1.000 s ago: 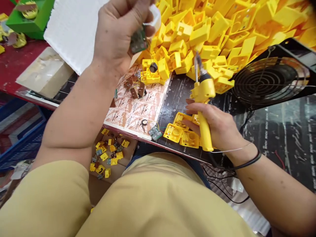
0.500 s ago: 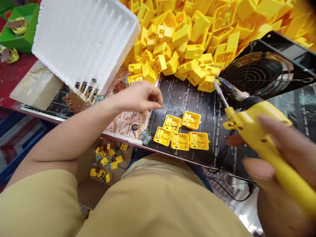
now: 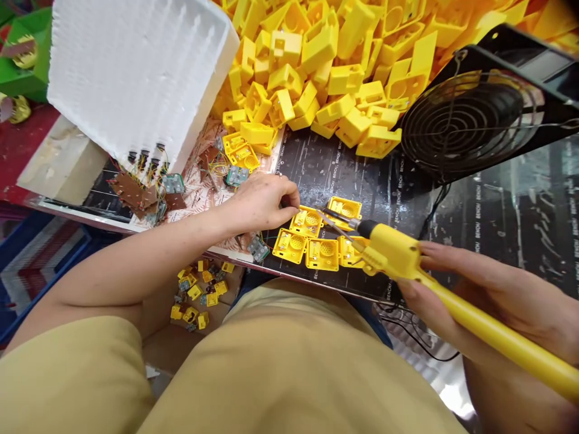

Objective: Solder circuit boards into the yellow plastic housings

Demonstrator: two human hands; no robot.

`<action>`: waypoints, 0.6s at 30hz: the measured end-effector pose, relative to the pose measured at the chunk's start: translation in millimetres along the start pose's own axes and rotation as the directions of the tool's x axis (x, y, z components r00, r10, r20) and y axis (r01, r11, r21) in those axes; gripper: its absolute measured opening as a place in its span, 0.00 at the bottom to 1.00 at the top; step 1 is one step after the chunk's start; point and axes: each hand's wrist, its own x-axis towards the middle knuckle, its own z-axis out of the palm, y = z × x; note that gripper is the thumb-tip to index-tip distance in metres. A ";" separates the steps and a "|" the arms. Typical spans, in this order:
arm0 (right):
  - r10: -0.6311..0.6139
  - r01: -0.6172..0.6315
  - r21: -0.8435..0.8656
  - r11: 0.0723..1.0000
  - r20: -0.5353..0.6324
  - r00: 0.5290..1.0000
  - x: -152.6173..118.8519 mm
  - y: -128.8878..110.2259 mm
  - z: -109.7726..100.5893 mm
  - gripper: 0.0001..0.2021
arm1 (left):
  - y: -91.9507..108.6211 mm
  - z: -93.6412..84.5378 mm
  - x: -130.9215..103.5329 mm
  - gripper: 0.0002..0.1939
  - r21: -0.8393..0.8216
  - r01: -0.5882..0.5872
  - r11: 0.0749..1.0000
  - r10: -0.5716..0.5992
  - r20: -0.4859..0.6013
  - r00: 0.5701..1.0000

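My right hand (image 3: 488, 301) is wrapped round a yellow soldering gun (image 3: 398, 250) with a black collar and a thin metal feed tube. Its tip reaches in among several small open yellow plastic cases (image 3: 322, 254), set in two rows near the bench edge, with speaker grilles inside. My left hand (image 3: 271, 202) is closed in a pinch at the upper-left case (image 3: 306, 222); whatever its fingertips hold is hidden. By that wrist lie a green circuit board (image 3: 237, 175) and, nearer the edge, another small board (image 3: 259, 248) with wires.
A heap of yellow cases (image 3: 316, 72) covers the back of the bench. A black fan (image 3: 465, 126) stands at the right. At the left are a white foam block (image 3: 136, 72) and wired boards (image 3: 136, 196). Below the edge, a cardboard box (image 3: 167, 328) holds yellow parts.
My right hand has brought the soldering gun down and left, from beside the fan to the cases. My left hand has moved slightly nearer to the upper-left case, still pinched.
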 end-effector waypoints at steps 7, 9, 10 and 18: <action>-0.103 0.101 0.169 0.980 0.005 0.995 27.8 -17.3 13.7 0.08 | 3.7 -4.6 6.6 0.08 0.106 -0.029 0.994 0.025 0.040 0.999; -0.103 0.096 0.160 0.982 0.032 0.994 29.4 -18.5 14.9 0.06 | 5.9 -6.8 9.1 0.08 0.143 -0.041 0.989 0.033 0.062 0.998; -0.115 0.107 0.158 0.982 0.044 0.992 29.5 -18.5 15.4 0.06 | 7.4 -7.7 10.4 0.08 0.163 -0.048 0.985 0.036 0.073 0.997; -0.131 0.110 0.152 0.982 0.138 0.982 25.1 -14.7 -3.8 0.09 | 16.2 -12.1 17.1 0.08 0.268 -0.101 0.958 0.070 0.122 0.990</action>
